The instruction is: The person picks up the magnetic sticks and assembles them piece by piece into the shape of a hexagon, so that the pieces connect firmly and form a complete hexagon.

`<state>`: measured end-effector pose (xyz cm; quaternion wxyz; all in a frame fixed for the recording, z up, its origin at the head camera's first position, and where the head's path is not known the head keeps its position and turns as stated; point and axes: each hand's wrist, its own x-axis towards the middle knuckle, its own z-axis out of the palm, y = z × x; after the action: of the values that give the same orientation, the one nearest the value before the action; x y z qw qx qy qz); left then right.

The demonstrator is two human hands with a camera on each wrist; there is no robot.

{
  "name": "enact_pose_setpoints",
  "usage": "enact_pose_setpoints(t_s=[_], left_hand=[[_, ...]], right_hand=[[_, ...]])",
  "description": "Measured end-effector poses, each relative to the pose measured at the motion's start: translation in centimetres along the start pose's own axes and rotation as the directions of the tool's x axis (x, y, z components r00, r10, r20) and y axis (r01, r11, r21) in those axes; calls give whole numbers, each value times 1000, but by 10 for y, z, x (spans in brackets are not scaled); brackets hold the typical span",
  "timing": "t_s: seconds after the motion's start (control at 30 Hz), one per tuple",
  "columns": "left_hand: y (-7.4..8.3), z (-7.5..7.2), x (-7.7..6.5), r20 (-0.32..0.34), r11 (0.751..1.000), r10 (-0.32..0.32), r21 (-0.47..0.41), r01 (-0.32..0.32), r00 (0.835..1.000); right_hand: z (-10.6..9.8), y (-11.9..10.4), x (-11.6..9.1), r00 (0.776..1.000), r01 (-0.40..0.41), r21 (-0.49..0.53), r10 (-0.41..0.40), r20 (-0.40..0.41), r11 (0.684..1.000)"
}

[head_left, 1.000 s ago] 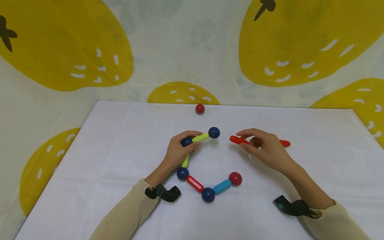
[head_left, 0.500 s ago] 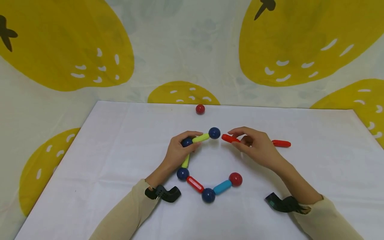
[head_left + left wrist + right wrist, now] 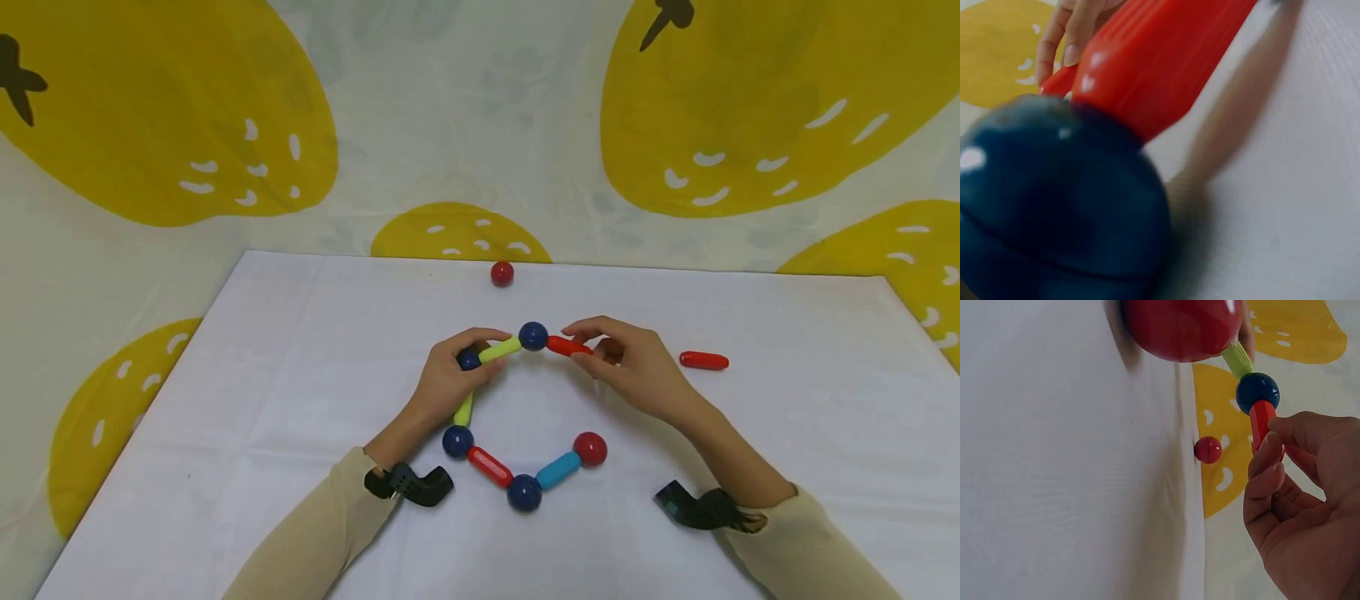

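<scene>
In the head view my left hand (image 3: 450,375) holds a chain of toy rods and balls by a dark blue ball (image 3: 468,359) and the lime rod (image 3: 500,348) beside it. That lime rod ends at another dark blue ball (image 3: 533,336). My right hand (image 3: 637,367) pinches a red rod (image 3: 567,346) between thumb and fingers, its tip touching this end ball. The same contact shows in the right wrist view, where the red rod (image 3: 1262,422) meets the blue ball (image 3: 1257,393). Much of the left wrist view is filled by a blue ball (image 3: 1060,200) joined to a red rod (image 3: 1154,56).
The chain runs on through a lower lime rod (image 3: 463,408), blue balls, a red rod (image 3: 490,467) and a blue rod (image 3: 559,471) to a red ball (image 3: 590,449). A loose red rod (image 3: 704,361) lies right; a loose red ball (image 3: 502,273) sits at the table's back edge.
My right hand has moved left with the red rod, closing the gap to the end blue ball until they touch. The left hand has stayed nearly still.
</scene>
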<state>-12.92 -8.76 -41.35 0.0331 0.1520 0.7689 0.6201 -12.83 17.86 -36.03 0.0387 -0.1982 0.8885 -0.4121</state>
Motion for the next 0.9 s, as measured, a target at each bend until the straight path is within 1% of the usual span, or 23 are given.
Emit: enact_pose_setpoints(t_s=[0.17,0.27,0.33,0.47,0.57,0.63,0.7,0.73,0.9], left_hand=[[0,0,0,-9,1000,-26,14,27,1000],[1,0,0,-16,999,-44,7,44,999],[2,0,0,-14,999,-43,1,43,999],[3,-1,1,27,997,-41,-66,43,999],[4,-2,1,70,988,-47,-143,57,996],[6,-2,2,87,982,-49,-176,64,995],[10,-3,2,100,978,-52,-198,72,994],[14,-3,1,107,976,-52,-204,73,993],[34,-8,0,157,980,-63,-176,91,986]], right_hand=[[1,-2,3,1000,-2,19,2,9,1000],[1,-2,4,1000,-3,24,3,15,1000],[0,-3,5,1000,-5,22,5,18,1000],[-2,-4,9,1000,12,11,-12,26,1000],[-3,-6,13,999,25,4,-25,35,1000],[-3,-7,16,998,35,2,-35,46,999],[-2,-8,19,997,41,11,-41,64,999],[-1,-9,21,996,44,15,-45,72,999],[2,-12,27,995,54,-1,-54,79,999]])
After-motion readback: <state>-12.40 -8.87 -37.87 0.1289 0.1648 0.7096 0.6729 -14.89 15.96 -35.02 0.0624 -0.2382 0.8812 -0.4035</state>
